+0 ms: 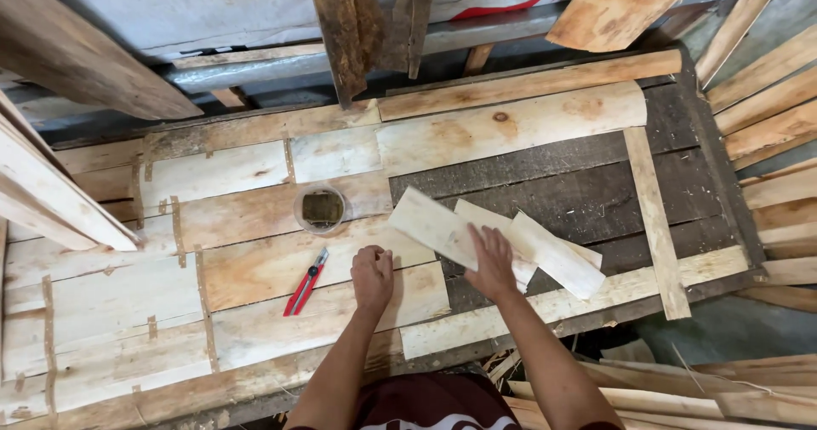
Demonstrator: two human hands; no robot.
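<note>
Many thin veneer sheets, patched with strips of brown tape, cover the dark workbench; the landmark is the round cup standing on them. Long wooden slat: well right of the cup, lying front to back across the bench. Three short pale veneer pieces: just right of the cup, fanned and overlapping. Right hand: lies flat on those pieces, fingers spread, pressing rather than gripping. Left hand: below and slightly right of the cup, clenched to a fist, knuckles on a sheet; contents cannot be seen. Red utility knife: below the cup, left of the fist, lying untouched.
</note>
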